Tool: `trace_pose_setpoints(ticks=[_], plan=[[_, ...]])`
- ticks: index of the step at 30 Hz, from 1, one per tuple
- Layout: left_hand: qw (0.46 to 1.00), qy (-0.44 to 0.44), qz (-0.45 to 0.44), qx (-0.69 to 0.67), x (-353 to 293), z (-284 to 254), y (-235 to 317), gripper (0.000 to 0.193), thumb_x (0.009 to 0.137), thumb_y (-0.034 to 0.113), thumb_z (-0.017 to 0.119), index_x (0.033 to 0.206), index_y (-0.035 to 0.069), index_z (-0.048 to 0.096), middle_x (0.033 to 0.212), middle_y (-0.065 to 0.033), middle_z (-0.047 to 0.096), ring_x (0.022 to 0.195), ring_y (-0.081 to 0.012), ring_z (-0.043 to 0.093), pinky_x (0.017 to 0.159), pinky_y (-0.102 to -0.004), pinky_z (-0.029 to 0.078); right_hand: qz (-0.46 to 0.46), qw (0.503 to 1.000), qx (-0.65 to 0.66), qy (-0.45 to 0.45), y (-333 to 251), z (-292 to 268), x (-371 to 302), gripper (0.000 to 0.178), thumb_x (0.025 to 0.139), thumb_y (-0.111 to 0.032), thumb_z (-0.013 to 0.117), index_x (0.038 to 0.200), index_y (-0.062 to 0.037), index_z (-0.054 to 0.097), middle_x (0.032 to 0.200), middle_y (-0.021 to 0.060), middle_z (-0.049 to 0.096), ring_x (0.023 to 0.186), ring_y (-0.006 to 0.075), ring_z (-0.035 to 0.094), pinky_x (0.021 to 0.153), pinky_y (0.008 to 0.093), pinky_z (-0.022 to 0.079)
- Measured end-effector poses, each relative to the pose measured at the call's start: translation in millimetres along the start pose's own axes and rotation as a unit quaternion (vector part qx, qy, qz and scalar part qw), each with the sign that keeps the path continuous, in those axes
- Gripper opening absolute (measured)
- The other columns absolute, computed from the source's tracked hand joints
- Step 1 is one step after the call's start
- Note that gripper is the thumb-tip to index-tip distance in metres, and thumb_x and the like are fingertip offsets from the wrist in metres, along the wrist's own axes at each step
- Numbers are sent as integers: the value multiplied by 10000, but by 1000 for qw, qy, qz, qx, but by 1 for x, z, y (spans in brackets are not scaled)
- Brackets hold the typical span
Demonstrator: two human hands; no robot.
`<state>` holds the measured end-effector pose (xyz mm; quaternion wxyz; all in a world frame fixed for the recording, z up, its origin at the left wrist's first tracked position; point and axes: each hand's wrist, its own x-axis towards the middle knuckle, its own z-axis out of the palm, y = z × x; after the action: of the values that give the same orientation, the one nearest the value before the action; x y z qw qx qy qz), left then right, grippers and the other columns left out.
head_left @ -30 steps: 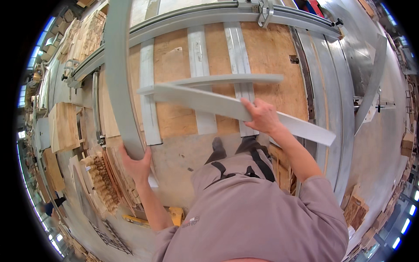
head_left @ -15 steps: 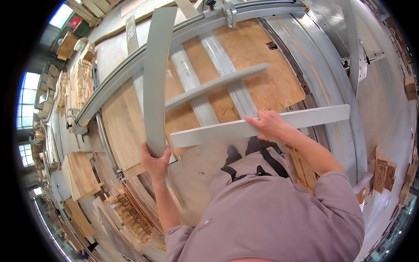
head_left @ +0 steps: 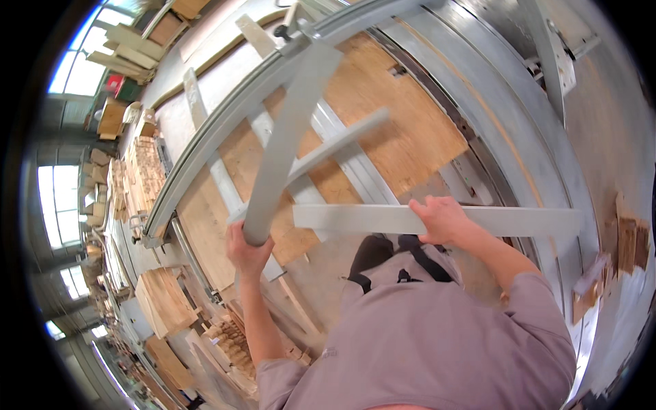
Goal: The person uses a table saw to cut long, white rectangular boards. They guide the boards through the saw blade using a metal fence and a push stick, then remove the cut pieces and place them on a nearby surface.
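Note:
My left hand [head_left: 249, 251] is closed round the near end of a long grey board [head_left: 285, 143], which slants up and away to the right over the metal frame. In my right hand [head_left: 441, 219] is a second flat board, pale grey [head_left: 526, 220], gripped near its middle and lying roughly crosswise in front of my body. Behind these two, a narrow grey strip [head_left: 348, 137] rests at a slant across the metal crossbars [head_left: 362, 171]. The left board covers one end of that strip.
A curved-looking metal rail [head_left: 205, 147] bounds the frame's far side, with a black knob [head_left: 281, 31] on it. Plywood [head_left: 410, 130] shows beneath the crossbars. To the right runs a grey metal machine table [head_left: 478, 89]. Stacked timber [head_left: 143, 167] and wood pieces [head_left: 164, 301] stand left.
The left board's far end has swung to the right and the board now slants more. The right board sits lower and further right in the picture. My view has shifted too.

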<state>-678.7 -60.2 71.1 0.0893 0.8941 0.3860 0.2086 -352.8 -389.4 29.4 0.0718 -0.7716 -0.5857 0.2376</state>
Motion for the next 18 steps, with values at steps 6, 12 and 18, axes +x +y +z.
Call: trace_pose_setpoints(ticks=[6, 12, 18], plan=[[980, -95, 169, -46, 41, 74, 11, 562, 560, 128, 828, 1080, 6, 651, 1501, -174, 505, 1310, -412, 516, 1051, -514, 464, 174, 979, 107, 7, -24, 22, -71, 556, 706, -341, 782, 1142, -65, 575, 885, 208, 666, 851, 406, 686, 766, 504, 552], [959, -159, 211, -107, 57, 115, -2, 561, 580, 114, 829, 1104, -12, 672, 1506, -186, 503, 1335, -413, 513, 1064, -509, 463, 376, 913, 133, 85, -54, 71, -171, 665, 689, -389, 792, 1229, -80, 556, 999, 217, 686, 935, 398, 697, 821, 508, 558], [954, -156, 212, -145, 63, 129, -12, 557, 632, 86, 801, 1157, -14, 649, 1495, -199, 514, 1344, -396, 528, 1063, -478, 482, 488, 836, 24, 248, 10, 43, -242, 796, 715, -347, 785, 1411, -68, 519, 1183, 195, 688, 1058, 376, 683, 884, 496, 548]])
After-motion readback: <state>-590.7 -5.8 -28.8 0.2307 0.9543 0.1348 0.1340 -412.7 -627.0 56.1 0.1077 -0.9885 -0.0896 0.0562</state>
